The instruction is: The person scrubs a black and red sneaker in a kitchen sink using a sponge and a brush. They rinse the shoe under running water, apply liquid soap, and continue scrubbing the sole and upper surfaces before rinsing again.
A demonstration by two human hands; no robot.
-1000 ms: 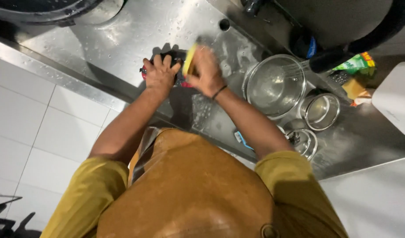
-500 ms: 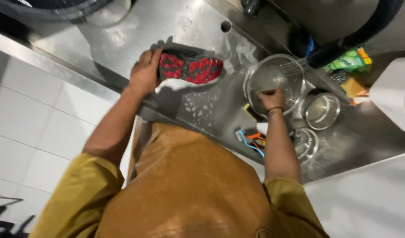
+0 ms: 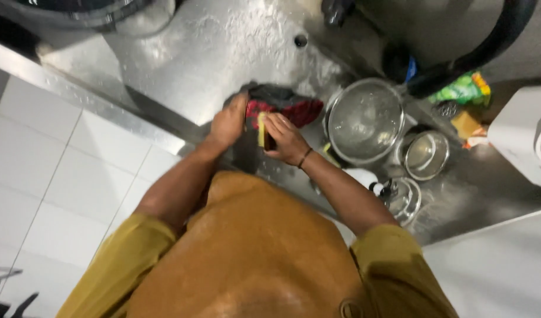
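While half a second ago the right hand [image 3: 285, 138] was away at the steel bowl [image 3: 364, 121], it has now come back to the middle of the wet steel bench [image 3: 223, 53] and sits just beside the left hand [image 3: 228, 122]. Its fingers are curled shut around a yellow sponge [image 3: 261, 131], which stands on edge between the two hands and presses against the red-and-black shoe [image 3: 282, 106]. The left hand grips the near end of that shoe, fingers wrapped over its dark edge; earlier it held the shoe tipped up so that the whole red patterned sole faced the camera, and now only part of the red shows past the right hand's knuckles. The shoe lies at the bench's front edge, to the left of the bowl and close to it; whether they touch is hard to tell. A dark band circles the right wrist.

The bowl, no longer covered by a hand, shows its wet inside. To its right stands a smaller round steel pot [image 3: 424, 154], and nearer the person a glass lid [image 3: 403, 200] lies flat, with a white bottle [image 3: 364, 178] beside it. A green packet [image 3: 461, 88] rests at the back beneath a thick black hose [image 3: 482, 50]. A wet tan apron [image 3: 252, 253] fills the lower part of the view.
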